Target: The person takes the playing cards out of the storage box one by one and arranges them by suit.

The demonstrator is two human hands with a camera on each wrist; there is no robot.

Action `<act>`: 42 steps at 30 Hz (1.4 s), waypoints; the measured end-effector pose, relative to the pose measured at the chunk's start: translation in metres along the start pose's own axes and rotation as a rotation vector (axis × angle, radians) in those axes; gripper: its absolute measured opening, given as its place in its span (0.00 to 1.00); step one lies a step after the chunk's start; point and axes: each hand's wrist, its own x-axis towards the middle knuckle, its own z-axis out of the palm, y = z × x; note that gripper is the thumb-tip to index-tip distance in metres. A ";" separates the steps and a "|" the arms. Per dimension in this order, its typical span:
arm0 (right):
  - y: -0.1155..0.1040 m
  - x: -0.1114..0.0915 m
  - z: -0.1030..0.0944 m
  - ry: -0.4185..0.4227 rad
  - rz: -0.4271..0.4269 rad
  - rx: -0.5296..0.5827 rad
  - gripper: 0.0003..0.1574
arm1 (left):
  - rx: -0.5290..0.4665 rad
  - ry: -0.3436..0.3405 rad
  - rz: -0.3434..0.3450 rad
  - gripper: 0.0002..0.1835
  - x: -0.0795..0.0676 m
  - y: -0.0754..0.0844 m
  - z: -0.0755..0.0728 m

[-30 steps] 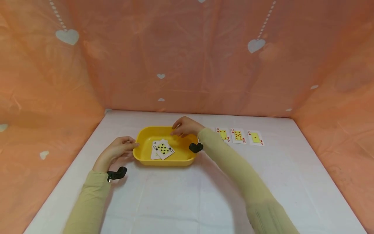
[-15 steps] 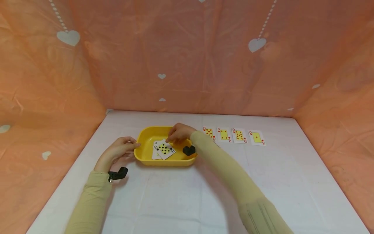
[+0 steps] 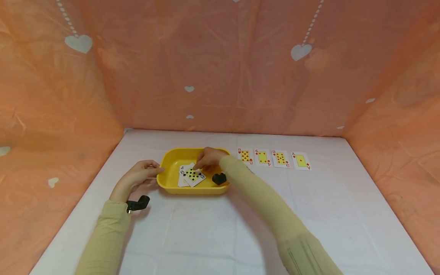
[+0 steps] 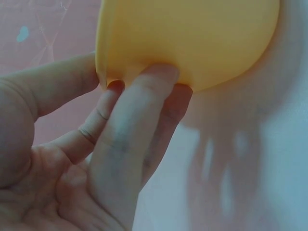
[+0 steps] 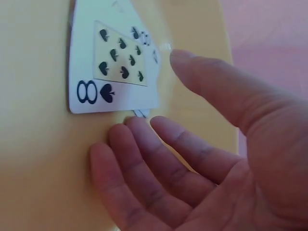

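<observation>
The left hand [image 3: 139, 175] grips the near end of the yellow tray [image 3: 192, 191], thumb at the rim and fingers against the outer wall, while the right hand [image 3: 209, 157] reaches inside with its fingers loosely bent, thumb apart, grasping nothing. Just beyond its fingertips [image 5: 137, 126], on the tray floor between the two hands, the eight of spades [image 3: 193, 178] lies askew over a second card [image 3: 181, 182]; whether the fingers touch either is hard to tell. The likeliest trouble is picking: thin cards flat on smooth plastic give nails little edge, so a push might slide them toward the left hand instead of lifting them. Because they overlap, a pinch could also take both, or drag the lower one along. If the left hand squeezed or tugged unevenly, the tray might tilt or shift and spoil the aim. The black wrist camera [image 3: 219, 178] below the right hand sits close over the tray and could bump its wall. To the right hand's right, the eight of hearts [image 3: 245, 156] lies nearest, where a careless sleeve [image 3: 261, 198] might disturb it.
</observation>
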 end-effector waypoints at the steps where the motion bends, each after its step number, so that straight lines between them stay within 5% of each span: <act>1: 0.000 0.001 0.001 -0.003 -0.001 -0.012 0.12 | 0.002 -0.001 -0.002 0.19 0.000 0.000 0.000; 8: 0.002 0.008 0.007 -0.028 0.019 -0.059 0.15 | 0.016 -0.002 -0.020 0.19 0.000 0.000 0.002; 42: 0.004 0.036 0.027 0.117 0.110 -0.310 0.29 | 0.002 0.002 -0.048 0.20 -0.002 0.004 0.001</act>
